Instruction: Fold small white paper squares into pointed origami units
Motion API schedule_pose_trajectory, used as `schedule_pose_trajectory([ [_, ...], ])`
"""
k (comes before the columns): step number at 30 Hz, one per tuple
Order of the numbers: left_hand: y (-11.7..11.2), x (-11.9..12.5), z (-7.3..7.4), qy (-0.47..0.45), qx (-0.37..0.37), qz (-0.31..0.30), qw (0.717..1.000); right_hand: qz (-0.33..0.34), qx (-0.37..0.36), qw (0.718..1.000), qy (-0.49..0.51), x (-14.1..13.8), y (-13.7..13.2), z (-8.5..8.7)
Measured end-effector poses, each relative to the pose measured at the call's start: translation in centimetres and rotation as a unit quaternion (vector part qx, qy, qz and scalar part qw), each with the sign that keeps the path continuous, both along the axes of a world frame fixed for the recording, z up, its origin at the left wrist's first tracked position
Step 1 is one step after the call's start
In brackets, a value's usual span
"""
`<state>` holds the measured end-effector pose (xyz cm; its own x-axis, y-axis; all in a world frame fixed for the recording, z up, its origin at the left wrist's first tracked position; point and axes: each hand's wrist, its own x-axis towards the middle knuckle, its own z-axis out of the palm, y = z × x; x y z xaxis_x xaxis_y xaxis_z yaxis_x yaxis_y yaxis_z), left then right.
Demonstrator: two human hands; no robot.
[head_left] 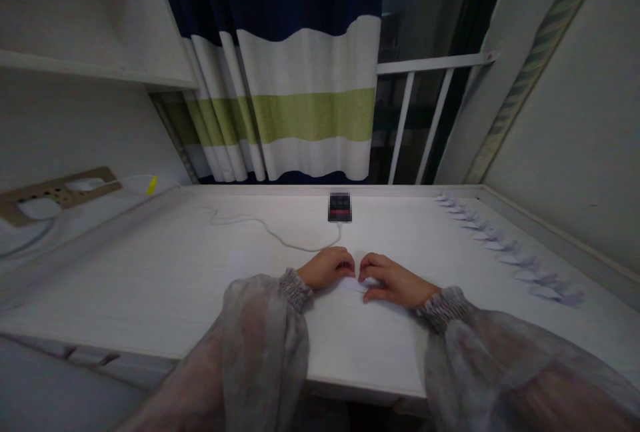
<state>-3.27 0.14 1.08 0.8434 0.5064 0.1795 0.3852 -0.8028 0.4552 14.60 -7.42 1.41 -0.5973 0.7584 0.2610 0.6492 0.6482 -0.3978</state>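
Note:
A small piece of folded white paper (351, 284) lies low over the white desk in front of me, its outline hard to make out against the pale top. My left hand (327, 268) has its fingers curled down and pinched at the paper's left and far side. From the right, my right hand (399, 283) bends its fingers and thumb around the paper's other edge. The two sets of fingertips nearly meet. Loose translucent sleeves with gathered grey cuffs cover both forearms.
Beyond my hands a phone (340, 208) is plugged into a white cable (280, 240). Several folded white paper pieces (510, 252) stand in a row along the desk's right side. A socket strip (60, 193) is at left; a striped curtain (310, 112) hangs behind.

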Motion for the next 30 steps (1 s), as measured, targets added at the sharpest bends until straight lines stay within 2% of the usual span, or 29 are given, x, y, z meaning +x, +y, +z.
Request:
schedule_pose_trajectory([
  [6,-0.1,-0.3,0.3,-0.008,-0.026,-0.013,1.0,0.023,0.03,0.998,-0.044,1.0,-0.1,0.2],
  [12,-0.5,-0.5,0.5,-0.02,-0.065,0.012,0.998,0.036,0.122,0.985,-0.112,0.3,-0.6,0.2],
  [15,-0.5,-0.4,0.4,-0.018,-0.077,0.023,0.997,0.036,0.155,0.976,-0.145,-0.1,-0.7,-0.1],
  [20,-0.4,-0.2,0.2,-0.02,-0.076,0.005,0.997,0.056,0.185,0.962,-0.193,-0.4,-1.0,-0.9],
  [23,-0.3,-0.1,0.1,-0.019,-0.067,0.003,0.998,0.08,0.18,0.961,-0.193,-0.3,-1.3,-1.0],
  [27,-0.3,-0.1,-0.1,-0.021,-0.046,0.008,0.999,0.039,0.119,0.985,-0.121,-0.2,-1.1,-0.6],
  [30,-0.4,-0.1,-0.2,-0.02,-0.037,0.007,0.999,0.038,0.07,0.995,-0.057,-0.2,-0.8,-0.2],
])
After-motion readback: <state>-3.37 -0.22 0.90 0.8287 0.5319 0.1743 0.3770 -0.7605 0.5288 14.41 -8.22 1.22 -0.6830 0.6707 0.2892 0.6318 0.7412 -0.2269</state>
